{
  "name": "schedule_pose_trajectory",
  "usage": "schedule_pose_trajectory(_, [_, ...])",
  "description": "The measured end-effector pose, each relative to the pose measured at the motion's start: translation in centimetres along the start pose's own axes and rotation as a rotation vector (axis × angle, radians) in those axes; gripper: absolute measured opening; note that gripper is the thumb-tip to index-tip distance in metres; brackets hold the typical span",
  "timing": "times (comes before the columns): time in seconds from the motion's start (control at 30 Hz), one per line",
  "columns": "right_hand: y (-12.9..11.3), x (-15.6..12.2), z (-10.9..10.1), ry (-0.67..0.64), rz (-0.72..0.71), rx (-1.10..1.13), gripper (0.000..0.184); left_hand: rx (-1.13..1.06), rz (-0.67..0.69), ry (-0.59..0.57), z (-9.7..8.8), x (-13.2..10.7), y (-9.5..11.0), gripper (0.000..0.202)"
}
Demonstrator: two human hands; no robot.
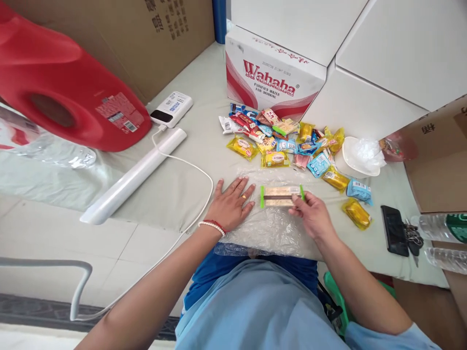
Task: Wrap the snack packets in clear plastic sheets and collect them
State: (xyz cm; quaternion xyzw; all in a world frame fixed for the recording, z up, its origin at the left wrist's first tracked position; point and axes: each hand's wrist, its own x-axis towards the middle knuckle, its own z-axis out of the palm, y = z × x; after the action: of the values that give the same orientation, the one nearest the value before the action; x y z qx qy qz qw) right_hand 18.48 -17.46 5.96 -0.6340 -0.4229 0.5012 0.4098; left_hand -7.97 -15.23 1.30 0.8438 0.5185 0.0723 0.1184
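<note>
Single view, head-worn, facing forward and down at table (160, 192) from close above; shirt (259, 301) at bottom edge, left hand (232, 203), right hand (314, 215) mid-frame, boxes (270, 78) beyond.

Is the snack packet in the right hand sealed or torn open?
It looks sealed: the snack packet shows no tear, and its left green end looks whole. The right hand partly hides the other end.

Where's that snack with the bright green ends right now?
In the head view, the green-ended snack is just right of center, pinched at its right end by the right hand, beside the left hand and below the snack pile.
</note>
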Motion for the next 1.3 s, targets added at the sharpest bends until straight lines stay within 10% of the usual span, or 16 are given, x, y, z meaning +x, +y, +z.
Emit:
schedule_pose_trajectory(0.2, [0.8,-1.1,-1.7,0.093,-0.322,-0.835,0.054,-0.016,0.006,0.020,0.2,0.0,-0.1,0.055])
schedule_pose_trajectory(0.43, [-1.3,1.6,0.3,-0.465,-0.511,-1.238,0.059,-0.032,-0.009,0.012,0.1,0.0,-0.1,0.058])
schedule_pose_trajectory(0.7, [-2.0,2.4,-2.8,-0.301,-0.446,-1.217,0.049,-0.014,-0.014,-0.010,0.3,0.2,-0.1,0.060])
schedule_pose_trajectory(1.07, [-3.4,3.5,2.1,-0.545,-0.411,-1.189,0.054,0.026,-0.005,0.001,0.4,0.1,-0.2,0.060])
schedule_pose_trajectory(1.3, [-8.3,17.4,2.8,0.048,-0.557,-1.251,0.064,0.043,-0.005,-0.007,0.4,0.3,-0.2,0.061])
